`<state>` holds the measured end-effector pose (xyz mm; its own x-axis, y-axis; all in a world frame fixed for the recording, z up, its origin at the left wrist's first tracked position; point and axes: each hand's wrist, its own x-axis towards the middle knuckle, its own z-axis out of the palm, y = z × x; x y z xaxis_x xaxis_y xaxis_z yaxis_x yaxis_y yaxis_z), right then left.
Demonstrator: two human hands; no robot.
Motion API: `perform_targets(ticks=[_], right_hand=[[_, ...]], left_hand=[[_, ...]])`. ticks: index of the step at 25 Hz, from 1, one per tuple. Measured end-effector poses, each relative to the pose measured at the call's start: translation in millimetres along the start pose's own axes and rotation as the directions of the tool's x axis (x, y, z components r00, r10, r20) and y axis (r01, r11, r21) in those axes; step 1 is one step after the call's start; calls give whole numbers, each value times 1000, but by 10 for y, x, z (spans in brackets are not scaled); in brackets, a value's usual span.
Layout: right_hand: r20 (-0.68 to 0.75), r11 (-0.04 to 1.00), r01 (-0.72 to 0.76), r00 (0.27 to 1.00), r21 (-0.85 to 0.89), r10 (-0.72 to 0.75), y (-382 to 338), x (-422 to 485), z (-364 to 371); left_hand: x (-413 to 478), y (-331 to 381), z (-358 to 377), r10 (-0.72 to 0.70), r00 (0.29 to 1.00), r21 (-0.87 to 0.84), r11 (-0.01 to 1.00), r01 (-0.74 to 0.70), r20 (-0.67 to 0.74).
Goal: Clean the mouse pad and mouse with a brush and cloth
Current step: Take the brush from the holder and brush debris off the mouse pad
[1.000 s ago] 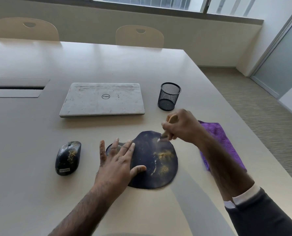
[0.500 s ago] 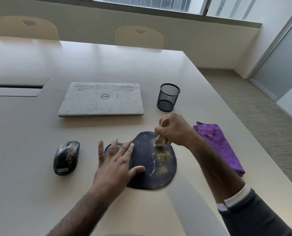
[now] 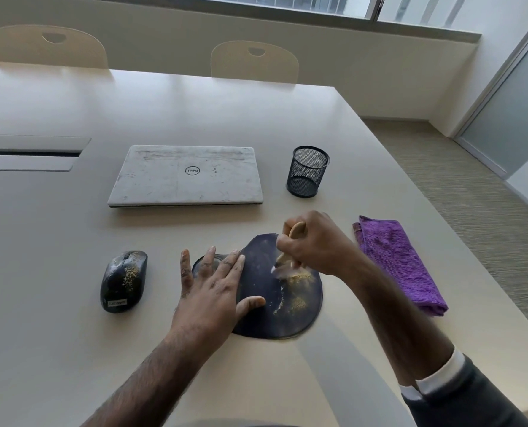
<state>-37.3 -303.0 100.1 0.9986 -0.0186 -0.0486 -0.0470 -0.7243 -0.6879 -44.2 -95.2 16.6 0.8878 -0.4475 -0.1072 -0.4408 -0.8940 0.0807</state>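
Observation:
A dark round mouse pad (image 3: 266,318) lies near the table's front, with yellowish crumbs on its right half. My left hand (image 3: 213,291) presses flat on its left side, fingers spread. My right hand (image 3: 315,245) grips a small wooden-handled brush (image 3: 289,251) whose bristles touch the pad's upper right part beside the crumbs. A black mouse (image 3: 124,280), also speckled with crumbs, sits to the left of the pad. A folded purple cloth (image 3: 398,260) lies to the right of the pad.
A closed white laptop (image 3: 188,175) lies behind the pad, and a black mesh pen cup (image 3: 307,171) stands to its right. The table's right edge (image 3: 441,229) runs close past the cloth. Two chairs (image 3: 253,61) stand at the far side.
My right hand has drawn the brush leftward and down the pad toward the crumbs. The left hand stays pressed on the pad.

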Motion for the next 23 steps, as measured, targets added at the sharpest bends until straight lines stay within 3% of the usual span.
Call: perform_targets(ticks=[6, 9, 12, 16, 20, 23], right_hand=[[10, 997, 51, 999, -56, -50, -15, -64, 22], [82, 997, 51, 996, -66, -46, -31, -93, 10], [51, 996, 71, 996, -54, -68, -56, -102, 29], [182, 997, 52, 982, -59, -40, -103, -109, -7], [91, 987, 154, 984, -35, -150, -204, -110, 121], [191, 992, 119, 975, -35, -110, -181, -144, 139]], left_hand=[[7, 20, -117, 35, 995, -24, 999, -33, 91], [4, 18, -116, 36, 993, -45, 998, -31, 116], [-7, 9, -120, 36, 991, -64, 998, -28, 130], [-1, 26, -127, 29, 989, -64, 998, -20, 142], [5, 26, -105, 21, 991, -74, 997, -11, 133], [1, 27, -99, 16, 990, -63, 998, -7, 139]])
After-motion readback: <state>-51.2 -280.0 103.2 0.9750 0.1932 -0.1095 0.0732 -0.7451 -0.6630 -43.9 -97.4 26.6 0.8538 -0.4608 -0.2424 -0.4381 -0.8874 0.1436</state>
